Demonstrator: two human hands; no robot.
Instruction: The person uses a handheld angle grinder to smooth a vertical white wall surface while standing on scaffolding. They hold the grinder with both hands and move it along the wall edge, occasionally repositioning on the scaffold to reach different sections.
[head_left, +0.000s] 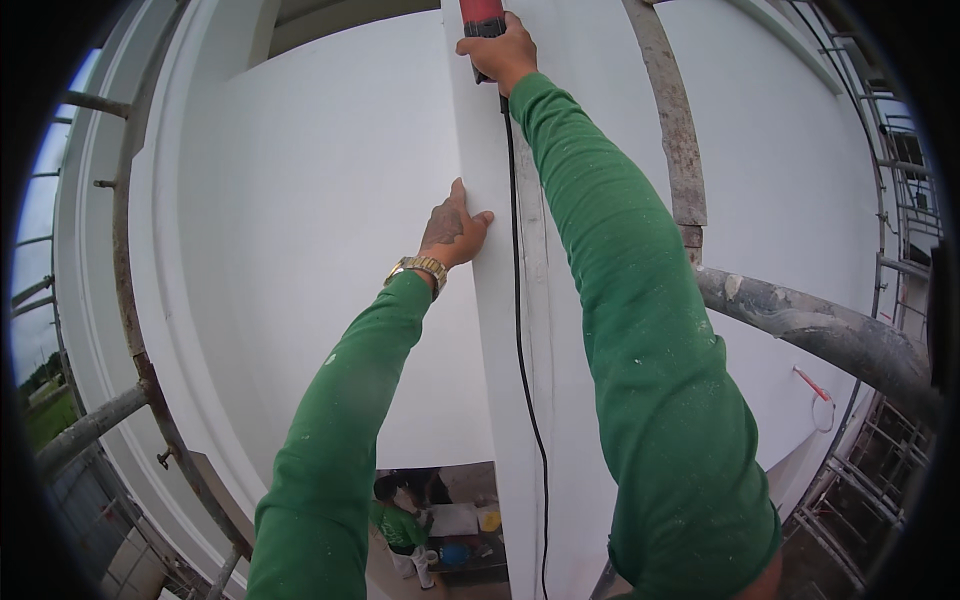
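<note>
while left hand [455,228] presses flat on the white wall edge [480,330], right hand [500,52] grips red power tool [482,17] above.

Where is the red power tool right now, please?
In the head view, the red tool is at the top centre, gripped by the right hand against the white wall corner, above the left hand; its black cord hangs down.

One view only, from the head camera, worn high on a scaffold. It faces forward and somewhat down along a white wall [320,220], close enough that the wall's projecting corner [490,330] fills the middle. Both forearms enter from the lower edge and reach up. Scaffold pipes [800,325] bend along the rim. At the bottom, the ground lies far below.
</note>
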